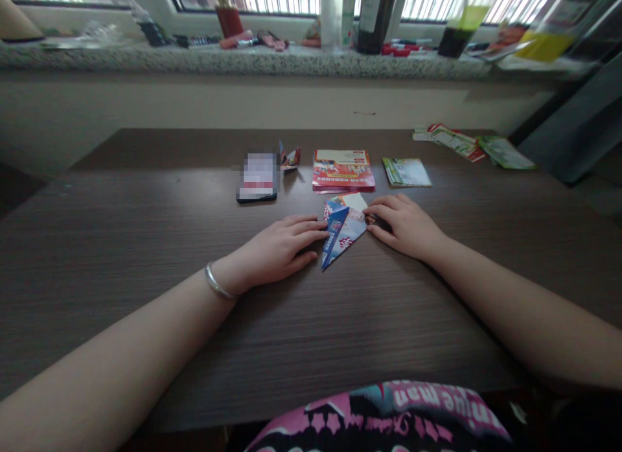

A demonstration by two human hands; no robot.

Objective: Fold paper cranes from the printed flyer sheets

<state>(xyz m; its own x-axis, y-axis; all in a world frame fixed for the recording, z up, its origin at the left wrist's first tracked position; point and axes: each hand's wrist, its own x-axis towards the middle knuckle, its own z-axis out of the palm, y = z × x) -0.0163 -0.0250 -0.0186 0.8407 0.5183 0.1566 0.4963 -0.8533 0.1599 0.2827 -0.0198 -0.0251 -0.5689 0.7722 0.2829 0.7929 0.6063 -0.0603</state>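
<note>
A sheet of printed paper (344, 228), blue, white and red, lies on the table, folded to a pointed shape with its sharp tip towards me. My left hand (282, 250) rests low on the table with its fingers stretched out, the fingertips touching the paper's left edge. At the right corner of the paper is my right hand (405, 226), thumb and fingers bent around that corner, where a small dark printed part shows between them. Just beyond the paper sits a stack of red and cream printed sheets (344, 171).
The brown table (194, 348) also bears a phone (258, 177), a small folded paper piece (290, 159), a stack of green and white cards (407, 172) and loose printed papers (457, 142) at the far right. Behind it, bottles and small items crowd a stone windowsill (291, 65).
</note>
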